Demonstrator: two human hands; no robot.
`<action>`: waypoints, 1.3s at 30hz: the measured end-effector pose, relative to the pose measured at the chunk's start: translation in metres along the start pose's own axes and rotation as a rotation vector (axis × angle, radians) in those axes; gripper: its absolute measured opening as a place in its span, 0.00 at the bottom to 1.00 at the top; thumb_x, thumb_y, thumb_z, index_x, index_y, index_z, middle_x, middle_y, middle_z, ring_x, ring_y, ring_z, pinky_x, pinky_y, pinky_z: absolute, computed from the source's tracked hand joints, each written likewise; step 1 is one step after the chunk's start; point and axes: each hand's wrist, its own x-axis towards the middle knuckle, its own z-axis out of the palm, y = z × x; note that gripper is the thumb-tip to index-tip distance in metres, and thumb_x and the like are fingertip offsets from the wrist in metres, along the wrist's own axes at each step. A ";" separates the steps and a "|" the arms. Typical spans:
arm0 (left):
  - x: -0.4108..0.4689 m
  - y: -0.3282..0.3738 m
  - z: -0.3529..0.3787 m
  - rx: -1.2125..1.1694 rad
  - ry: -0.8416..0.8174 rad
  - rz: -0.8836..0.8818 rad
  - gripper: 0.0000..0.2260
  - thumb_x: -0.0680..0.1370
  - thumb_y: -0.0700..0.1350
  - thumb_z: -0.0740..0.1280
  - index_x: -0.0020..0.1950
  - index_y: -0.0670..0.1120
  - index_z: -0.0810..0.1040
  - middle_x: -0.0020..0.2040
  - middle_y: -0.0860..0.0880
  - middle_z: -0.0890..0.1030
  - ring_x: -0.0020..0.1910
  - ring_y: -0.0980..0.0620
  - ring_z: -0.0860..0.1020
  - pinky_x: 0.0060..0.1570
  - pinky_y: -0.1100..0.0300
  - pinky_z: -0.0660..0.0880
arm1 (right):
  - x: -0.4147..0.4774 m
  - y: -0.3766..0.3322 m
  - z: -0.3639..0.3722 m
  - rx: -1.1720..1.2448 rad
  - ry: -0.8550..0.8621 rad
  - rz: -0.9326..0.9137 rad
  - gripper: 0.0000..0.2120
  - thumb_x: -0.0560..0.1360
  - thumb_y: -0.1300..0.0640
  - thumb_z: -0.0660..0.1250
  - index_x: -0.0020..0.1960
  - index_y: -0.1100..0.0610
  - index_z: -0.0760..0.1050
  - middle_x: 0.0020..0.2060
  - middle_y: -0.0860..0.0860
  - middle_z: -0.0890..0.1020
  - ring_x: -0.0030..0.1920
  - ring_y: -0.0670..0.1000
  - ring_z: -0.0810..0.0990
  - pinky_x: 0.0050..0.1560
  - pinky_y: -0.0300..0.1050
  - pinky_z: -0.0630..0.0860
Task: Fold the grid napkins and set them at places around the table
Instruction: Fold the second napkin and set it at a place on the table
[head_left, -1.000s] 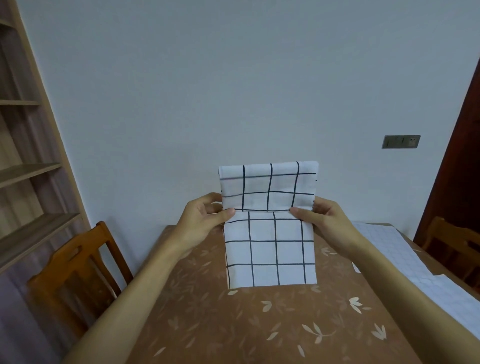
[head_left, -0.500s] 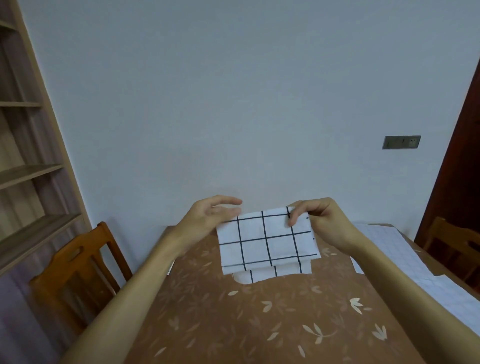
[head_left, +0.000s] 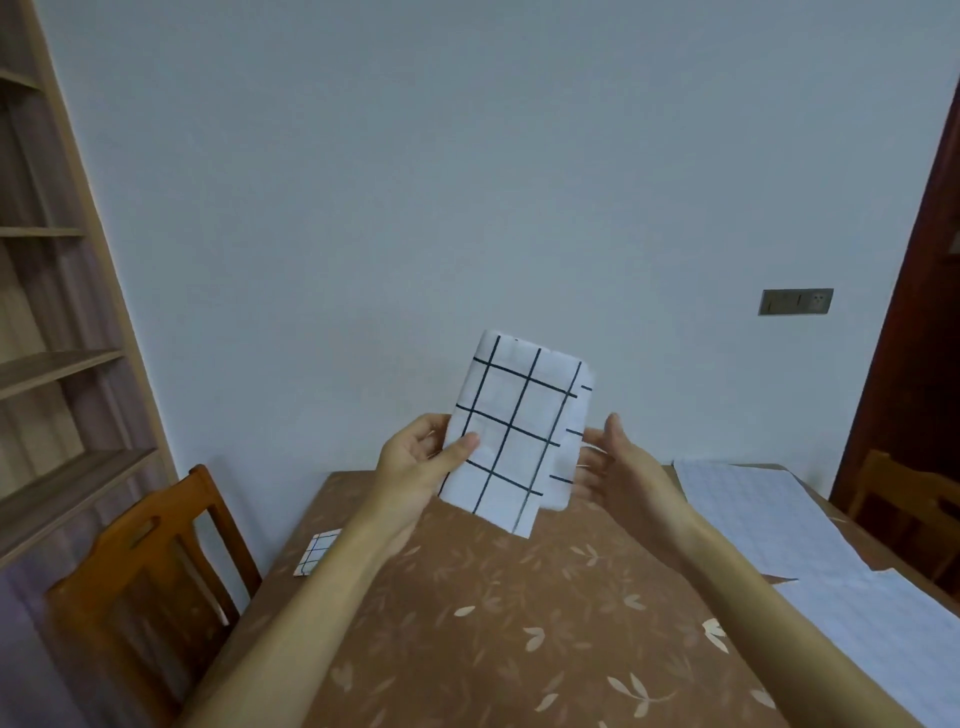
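A folded white napkin with a black grid is held upright and tilted in the air above the far part of the brown leaf-patterned table. My left hand pinches its left edge, thumb on the front. My right hand is beside the napkin's right edge with its fingers spread and straight, apart from or just touching the cloth. A second folded grid napkin lies flat at the table's left edge, partly hidden by my left forearm.
Wooden chairs stand at the left and at the right of the table. Pale grid-lined sheets cover the table's right side. A shelf unit fills the left wall. The far table edge meets a plain wall.
The napkin was folded down in half, then lifted and turned upright. My right hand let go of it and opened; my left hand alone keeps hold.
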 end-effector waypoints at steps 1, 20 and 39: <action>0.000 -0.003 0.003 -0.006 0.005 -0.011 0.14 0.75 0.43 0.73 0.59 0.41 0.78 0.55 0.43 0.86 0.56 0.44 0.84 0.57 0.48 0.80 | -0.003 -0.001 0.008 -0.062 -0.016 -0.027 0.27 0.77 0.39 0.57 0.66 0.56 0.76 0.47 0.44 0.87 0.48 0.44 0.85 0.55 0.41 0.78; -0.006 -0.020 0.033 0.275 0.021 0.177 0.08 0.80 0.46 0.69 0.59 0.53 0.77 0.53 0.52 0.85 0.50 0.54 0.85 0.41 0.59 0.82 | 0.007 -0.002 0.029 -0.239 0.255 -0.195 0.08 0.81 0.55 0.66 0.46 0.56 0.80 0.34 0.42 0.85 0.36 0.41 0.83 0.37 0.34 0.76; 0.002 -0.013 0.015 0.281 0.036 0.207 0.25 0.78 0.59 0.70 0.48 0.35 0.78 0.37 0.43 0.78 0.38 0.46 0.76 0.42 0.48 0.76 | -0.005 -0.007 0.020 -0.249 0.079 -0.066 0.10 0.83 0.55 0.62 0.57 0.57 0.81 0.48 0.57 0.87 0.48 0.55 0.87 0.50 0.45 0.81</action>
